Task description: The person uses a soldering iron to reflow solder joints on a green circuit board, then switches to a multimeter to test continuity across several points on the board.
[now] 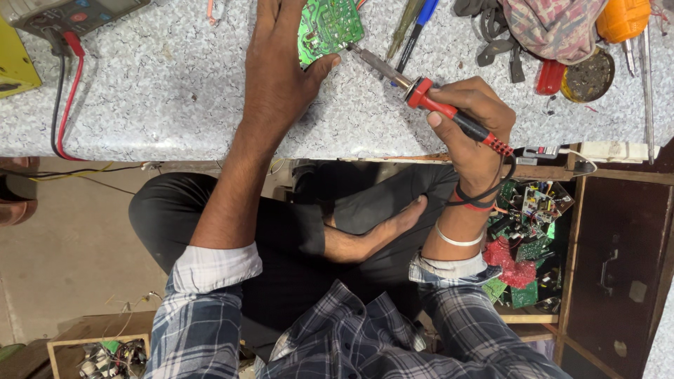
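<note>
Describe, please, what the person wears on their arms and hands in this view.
Both hands, left hand and right hand, are bare, without gloves. The forearms are bare too: a blue and white checked shirt has its sleeves rolled up, showing a paler lining. The right wrist carries a red and black thread band and a thin silver bangle.

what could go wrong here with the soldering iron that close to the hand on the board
The soldering iron tip meets the edge of the green circuit board right beside the left hand thumb, so a slip might burn it. The right hand holds the iron with its cord looped around the wrist; a snag could jerk the tip. Tools lie close behind.
</note>
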